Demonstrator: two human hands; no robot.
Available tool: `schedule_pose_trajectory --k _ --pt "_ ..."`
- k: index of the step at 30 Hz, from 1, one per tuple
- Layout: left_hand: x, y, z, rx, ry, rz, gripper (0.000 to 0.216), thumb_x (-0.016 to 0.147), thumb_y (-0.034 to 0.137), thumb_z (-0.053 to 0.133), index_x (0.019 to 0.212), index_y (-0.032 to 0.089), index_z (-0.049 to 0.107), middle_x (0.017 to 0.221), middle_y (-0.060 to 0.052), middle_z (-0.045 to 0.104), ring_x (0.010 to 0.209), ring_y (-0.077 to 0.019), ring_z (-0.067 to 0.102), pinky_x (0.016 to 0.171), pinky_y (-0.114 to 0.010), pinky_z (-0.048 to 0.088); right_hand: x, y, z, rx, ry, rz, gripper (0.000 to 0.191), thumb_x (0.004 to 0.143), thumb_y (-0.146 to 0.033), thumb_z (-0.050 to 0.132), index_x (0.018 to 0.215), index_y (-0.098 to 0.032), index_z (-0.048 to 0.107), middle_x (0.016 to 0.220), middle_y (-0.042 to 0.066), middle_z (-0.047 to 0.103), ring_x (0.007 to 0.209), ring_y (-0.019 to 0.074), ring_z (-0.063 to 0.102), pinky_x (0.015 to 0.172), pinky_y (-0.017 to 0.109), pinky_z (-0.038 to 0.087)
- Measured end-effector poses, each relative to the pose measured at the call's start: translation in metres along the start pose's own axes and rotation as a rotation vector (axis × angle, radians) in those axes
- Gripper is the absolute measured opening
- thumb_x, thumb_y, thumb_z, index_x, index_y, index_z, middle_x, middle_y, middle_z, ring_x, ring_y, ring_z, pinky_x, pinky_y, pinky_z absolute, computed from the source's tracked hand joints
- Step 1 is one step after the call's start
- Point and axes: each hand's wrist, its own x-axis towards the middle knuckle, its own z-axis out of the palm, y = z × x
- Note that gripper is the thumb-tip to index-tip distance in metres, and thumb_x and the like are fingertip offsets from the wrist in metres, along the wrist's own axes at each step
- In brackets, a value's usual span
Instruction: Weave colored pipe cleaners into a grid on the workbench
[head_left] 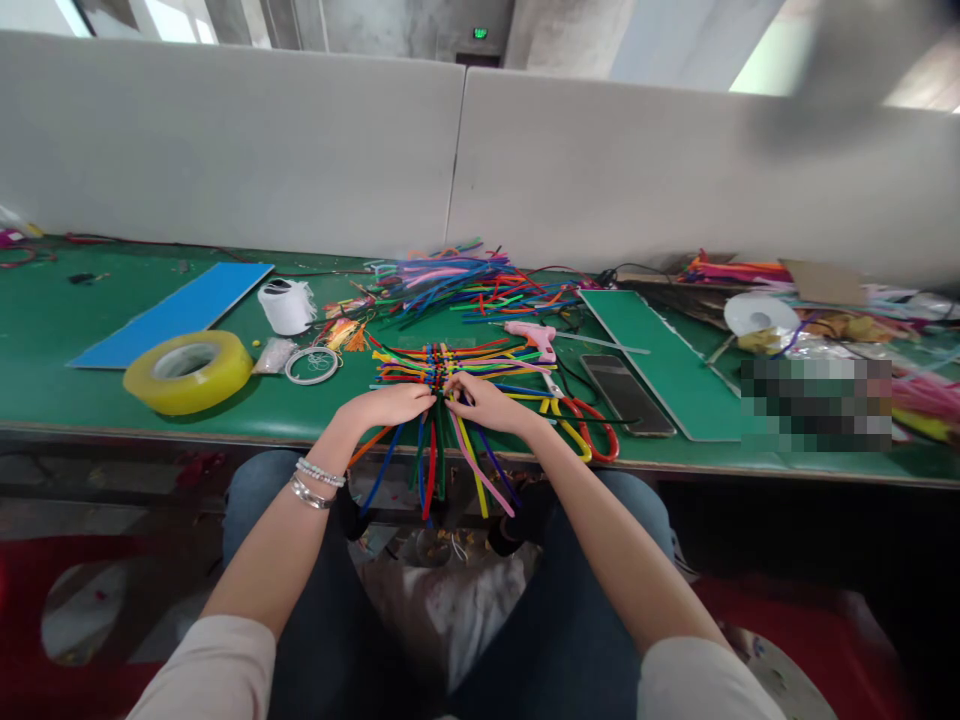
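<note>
Lying at the near edge of the green tabletop (75, 400), one woven mat (435, 365) of coloured pipe cleaners, its loose ends hanging over that edge toward the lap, probably so the strands stay in easy reach. Left hand (394, 405): at the mat's near-left side, fingers curled narrow and pinched on strands, bracelets (315, 482) on the wrist. Right hand (487, 400): at the mat's near-right side, fingers likewise closed on strands and almost meeting the left, so the weave appears to be held taut from both sides. Behind the mat: a loose heap of pipe cleaners (465, 280), seemingly the stock. Just right of the mat: a pink glue gun (534, 338), scissors (579, 432), a phone (626, 393) and a green board (660, 360). Left of the mat: a thin white ring (313, 364), a white spool (287, 306), a yellow tape roll (187, 370) and, farther left, a blue sheet (176, 312).
</note>
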Motion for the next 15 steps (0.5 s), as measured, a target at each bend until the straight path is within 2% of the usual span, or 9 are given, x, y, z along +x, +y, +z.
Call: schedule_pose_trajectory --k 8,11,15 --pt "0.003 0.002 0.008 0.096 0.063 0.008 0.023 0.082 0.035 0.040 0.078 0.018 0.054 0.076 -0.004 0.062 0.067 -0.0163 0.055 0.056 -0.024 0.035 0.000 -0.006 0.000 0.001 0.012 0.029 0.016 0.080 -0.028 0.051 0.092 -0.018 0.051 0.079 0.000 0.053 0.070 0.0133 0.050 0.065 0.026 0.038" --pt "0.004 0.003 0.010 0.112 0.090 0.006 0.020 0.082 0.033 0.041 0.077 0.018 0.054 0.076 -0.004 0.061 0.066 -0.0166 0.055 0.054 -0.024 0.034 0.001 -0.009 0.002 -0.004 0.052 0.069 0.018 0.080 -0.034 0.051 0.089 -0.018 0.052 0.078 0.000 0.053 0.070 0.0137 0.050 0.065 0.026 0.038" --pt "0.004 0.003 0.011 0.138 0.090 0.003 0.023 0.083 0.035 0.039 0.080 0.018 0.054 0.080 -0.005 0.063 0.068 -0.0173 0.056 0.054 -0.025 0.034 0.002 -0.009 0.004 -0.014 0.058 0.081 0.019 0.075 -0.031 0.056 0.088 -0.019 0.051 0.076 -0.001 0.052 0.069 0.0134 0.050 0.064 0.025 0.037"
